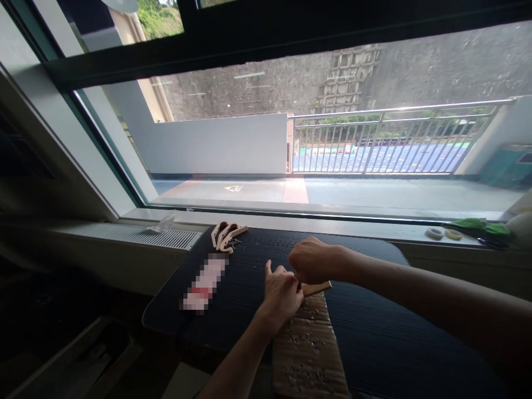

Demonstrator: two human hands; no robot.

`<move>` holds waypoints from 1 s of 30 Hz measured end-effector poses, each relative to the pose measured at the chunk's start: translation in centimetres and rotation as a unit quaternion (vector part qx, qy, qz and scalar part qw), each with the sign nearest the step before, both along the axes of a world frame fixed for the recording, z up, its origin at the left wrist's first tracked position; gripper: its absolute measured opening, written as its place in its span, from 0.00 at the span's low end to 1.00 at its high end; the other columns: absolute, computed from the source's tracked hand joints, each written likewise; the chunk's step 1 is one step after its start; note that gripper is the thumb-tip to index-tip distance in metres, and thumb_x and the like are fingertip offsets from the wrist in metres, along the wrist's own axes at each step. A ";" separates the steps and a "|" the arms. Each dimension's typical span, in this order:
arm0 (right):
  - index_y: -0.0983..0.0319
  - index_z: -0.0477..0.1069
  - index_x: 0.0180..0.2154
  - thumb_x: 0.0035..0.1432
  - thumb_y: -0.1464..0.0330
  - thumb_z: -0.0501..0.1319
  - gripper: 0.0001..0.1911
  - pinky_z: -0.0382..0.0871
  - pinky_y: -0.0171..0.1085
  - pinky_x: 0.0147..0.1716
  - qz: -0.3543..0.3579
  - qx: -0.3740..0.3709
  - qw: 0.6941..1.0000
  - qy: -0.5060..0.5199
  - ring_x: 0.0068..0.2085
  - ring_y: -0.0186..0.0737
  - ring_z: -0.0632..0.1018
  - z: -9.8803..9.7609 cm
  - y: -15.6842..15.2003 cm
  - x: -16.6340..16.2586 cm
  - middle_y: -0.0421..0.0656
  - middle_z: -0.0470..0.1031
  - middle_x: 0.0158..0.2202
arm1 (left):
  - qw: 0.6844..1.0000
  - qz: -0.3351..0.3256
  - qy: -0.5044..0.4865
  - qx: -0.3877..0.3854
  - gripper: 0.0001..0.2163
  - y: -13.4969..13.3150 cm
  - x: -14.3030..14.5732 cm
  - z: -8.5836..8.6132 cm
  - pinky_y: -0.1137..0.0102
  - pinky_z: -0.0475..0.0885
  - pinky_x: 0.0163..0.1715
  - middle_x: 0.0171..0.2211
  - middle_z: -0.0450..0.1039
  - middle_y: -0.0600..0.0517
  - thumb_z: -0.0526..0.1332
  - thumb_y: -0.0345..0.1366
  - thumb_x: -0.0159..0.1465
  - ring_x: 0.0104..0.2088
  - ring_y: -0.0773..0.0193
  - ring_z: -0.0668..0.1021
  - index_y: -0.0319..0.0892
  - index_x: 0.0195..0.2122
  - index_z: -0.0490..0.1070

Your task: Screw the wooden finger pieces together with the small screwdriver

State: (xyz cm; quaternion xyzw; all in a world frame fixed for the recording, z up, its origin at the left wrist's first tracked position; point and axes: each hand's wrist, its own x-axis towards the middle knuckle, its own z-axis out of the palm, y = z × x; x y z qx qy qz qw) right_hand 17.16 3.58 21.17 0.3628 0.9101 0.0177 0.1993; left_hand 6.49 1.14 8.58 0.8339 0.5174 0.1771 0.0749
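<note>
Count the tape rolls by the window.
2: a whitish roll on the right part of the windowsill, and a yellowish roll just right of it, by the green bundle, which may hide more.

And here at the table (374, 332), my left hand (284, 291) is by the far end of the cardboard (310, 354), which runs out to the near edge. My right hand (311, 259) is just beyond and to the right, with the stick (318, 287) jutting rightward from my left, over the cardboard. Far left corner now: hooks (226, 235), screws (234, 242) beside them! Nearer me, a strip (205, 282) towards the left edge. Behind the far edge, the sill (299, 224); past the far right corner, tape rolls (434, 234), then a bundle (477, 226) right of them.
</note>
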 end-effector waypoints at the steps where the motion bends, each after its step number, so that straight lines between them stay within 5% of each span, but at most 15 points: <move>1: 0.66 0.75 0.28 0.51 0.69 0.59 0.08 0.59 0.34 0.24 0.000 0.003 1.000 -0.003 0.30 0.42 0.75 0.1 0.0 0.1 0.48 0.75 0.27 | 1.000 0.001 0.001 0.000 0.07 0.0 0.0 0.0 0.47 0.47 0.58 0.30 0.77 0.50 0.58 0.33 0.58 0.40 0.58 0.74 0.45 0.29 0.76; 8: 0.65 0.75 0.30 0.48 0.74 0.60 0.05 0.60 0.33 0.26 0.041 -0.007 0.999 -0.015 0.31 0.41 0.75 0.6 -0.5 0.3 0.47 0.75 0.28 | 1.000 0.008 -0.002 -0.017 0.08 -0.1 0.1 0.2 0.49 0.45 0.60 0.31 0.78 0.50 0.58 0.34 0.58 0.42 0.58 0.73 0.44 0.25 0.76; 17: 0.66 0.75 0.30 0.52 0.70 0.59 0.07 0.61 0.34 0.27 -0.014 0.007 1.000 -0.012 0.32 0.41 0.75 0.3 -0.1 0.6 0.48 0.76 0.29 | 1.000 0.001 0.008 -0.004 0.08 0.1 0.1 -0.2 0.48 0.45 0.59 0.28 0.77 0.50 0.58 0.34 0.58 0.39 0.58 0.73 0.44 0.25 0.76; 22: 0.65 0.75 0.32 0.50 0.76 0.58 0.08 0.62 0.35 0.28 0.029 -0.003 1.000 -0.003 0.33 0.41 0.76 0.4 -0.2 1.0 0.47 0.76 0.31 | 1.000 -0.005 -0.004 0.013 0.08 0.3 0.0 -0.7 0.48 0.45 0.59 0.27 0.76 0.51 0.58 0.33 0.57 0.38 0.59 0.73 0.44 0.24 0.75; 30: 0.68 0.75 0.30 0.53 0.73 0.57 0.09 0.61 0.34 0.25 0.022 0.009 1.000 -0.002 0.30 0.41 0.75 -1.1 0.1 1.1 0.48 0.74 0.24 | 1.000 -0.011 0.006 0.020 0.07 0.3 0.0 -0.6 0.47 0.47 0.58 0.27 0.76 0.51 0.57 0.33 0.57 0.38 0.59 0.73 0.43 0.24 0.74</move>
